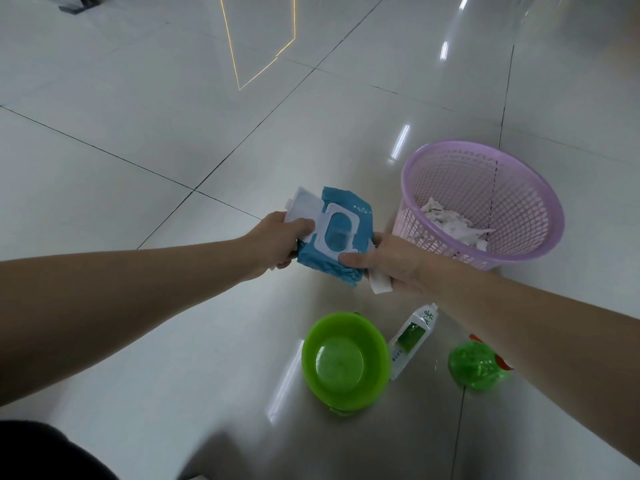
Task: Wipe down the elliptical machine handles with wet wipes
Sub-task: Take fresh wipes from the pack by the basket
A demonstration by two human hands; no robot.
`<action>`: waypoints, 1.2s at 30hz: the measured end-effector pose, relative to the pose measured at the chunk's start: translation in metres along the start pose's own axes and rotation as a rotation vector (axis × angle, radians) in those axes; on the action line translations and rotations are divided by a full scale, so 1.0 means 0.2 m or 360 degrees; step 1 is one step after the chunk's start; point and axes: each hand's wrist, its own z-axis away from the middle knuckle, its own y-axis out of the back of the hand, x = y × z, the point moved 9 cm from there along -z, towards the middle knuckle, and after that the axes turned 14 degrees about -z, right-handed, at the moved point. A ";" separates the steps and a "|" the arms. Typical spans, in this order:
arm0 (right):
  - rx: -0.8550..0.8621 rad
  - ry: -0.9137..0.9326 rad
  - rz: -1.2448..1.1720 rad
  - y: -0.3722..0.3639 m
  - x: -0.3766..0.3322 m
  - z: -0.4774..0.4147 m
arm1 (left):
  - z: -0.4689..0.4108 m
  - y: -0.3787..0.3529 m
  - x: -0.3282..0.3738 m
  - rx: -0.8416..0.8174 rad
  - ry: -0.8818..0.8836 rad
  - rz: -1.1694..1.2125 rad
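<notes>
One wipes pack (pixel 334 237), grasped by left fingers (pixel 302 225), right fingers (pixel 350 259); right also clutches wipe (pixel 380 285).

A purple basket (pixel 467 181), green basin (pixel 313 355), tube (pixel 410 341) and bottle (pixel 474 367) sit on the floor (pixel 138 133).

We're indoors, on a wide floor (pixel 145 109) of big glossy pale tiles, with strip-light reflections (pixel 444 50) at one o'clock. A pink waste basket (pixel 478 145) at three o'clock and a green basin (pixel 343 362) at five o'clock suggest a communal room under cleaning. Which kind is unclear.
</notes>
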 end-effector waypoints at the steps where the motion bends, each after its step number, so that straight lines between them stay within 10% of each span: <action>1: 0.0119 0.0053 0.0007 0.02 -0.01 0.00 | 0.02 -0.01 0.02 -0.0027 -0.0040 -0.0056; 10: 0.0694 0.0197 0.0115 0.18 -0.04 0.04 | 0.07 -0.11 0.03 -0.0415 0.0091 0.0640; 20: 0.0349 0.0174 0.0035 0.12 0.02 0.14 | 0.11 -0.12 0.09 -0.0084 -0.0170 -0.0207; 36: 0.0205 0.0101 0.1406 0.18 0.42 0.25 | 0.27 -0.37 -0.30 -0.0215 -0.0333 -0.1415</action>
